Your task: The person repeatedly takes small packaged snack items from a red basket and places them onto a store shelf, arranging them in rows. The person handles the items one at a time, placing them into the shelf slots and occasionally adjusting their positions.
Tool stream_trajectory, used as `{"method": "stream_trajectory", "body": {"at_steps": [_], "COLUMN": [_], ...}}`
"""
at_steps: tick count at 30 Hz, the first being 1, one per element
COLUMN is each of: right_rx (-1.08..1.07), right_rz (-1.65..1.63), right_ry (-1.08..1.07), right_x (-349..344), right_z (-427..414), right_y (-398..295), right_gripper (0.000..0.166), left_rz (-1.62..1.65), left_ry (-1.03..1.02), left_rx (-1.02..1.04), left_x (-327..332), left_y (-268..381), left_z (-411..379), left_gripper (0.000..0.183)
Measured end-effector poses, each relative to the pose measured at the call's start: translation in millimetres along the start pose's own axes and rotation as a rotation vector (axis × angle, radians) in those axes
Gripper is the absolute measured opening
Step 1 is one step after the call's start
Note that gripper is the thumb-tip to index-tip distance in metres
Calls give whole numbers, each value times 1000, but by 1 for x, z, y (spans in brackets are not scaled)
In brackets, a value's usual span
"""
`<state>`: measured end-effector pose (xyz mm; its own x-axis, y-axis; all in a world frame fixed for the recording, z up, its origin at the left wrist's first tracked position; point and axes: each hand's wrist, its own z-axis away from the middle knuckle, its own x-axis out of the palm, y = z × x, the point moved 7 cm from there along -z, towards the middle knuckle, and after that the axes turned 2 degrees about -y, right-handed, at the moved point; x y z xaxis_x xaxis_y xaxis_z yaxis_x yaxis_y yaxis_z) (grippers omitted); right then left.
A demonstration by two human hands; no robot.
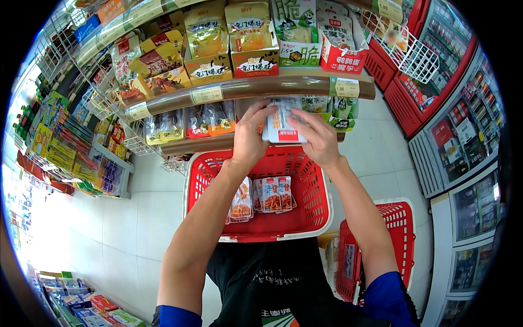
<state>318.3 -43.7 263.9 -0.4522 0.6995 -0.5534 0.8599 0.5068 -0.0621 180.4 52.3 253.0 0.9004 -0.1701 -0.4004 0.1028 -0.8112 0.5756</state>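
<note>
Both hands are raised at the lower shelf, above the far rim of a red plastic shopping basket [310, 196]. My left hand [253, 131] has its fingers on the left and top edges of a stack of white snack packets [282, 124]. On the right side of the same stack, my right hand [316, 135] grips with its thumb and fingers. Inside the basket lie two groups of snack packets with pictures of red food, one at the left [242, 202] and one in the middle [271, 196]. My left forearm partly hides the left group.
The shelf edge [261, 88] with price tags runs above my hands, boxed snack pouches [253, 36] over it. A second red basket [396, 220] stands on the floor at right. Glass-door fridges [466, 131] line the right; a snack rack [77, 151] stands left.
</note>
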Motion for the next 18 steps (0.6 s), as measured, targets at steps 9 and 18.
{"method": "stream_trajectory", "body": {"at_steps": [9,18], "right_rx": [227,991], "right_rz": [-385,-965], "right_ry": [44,-137], "right_x": [-48,52], "right_z": [31,97], "right_y": [-57,-63], "right_gripper": [43,49], "left_rz": [-165,769], "left_ry": [-192,116], "left_rx": [295,-798], "left_x": [-19,15], "left_y": [78,22], "left_z": [56,178], "left_gripper": [43,29]}}
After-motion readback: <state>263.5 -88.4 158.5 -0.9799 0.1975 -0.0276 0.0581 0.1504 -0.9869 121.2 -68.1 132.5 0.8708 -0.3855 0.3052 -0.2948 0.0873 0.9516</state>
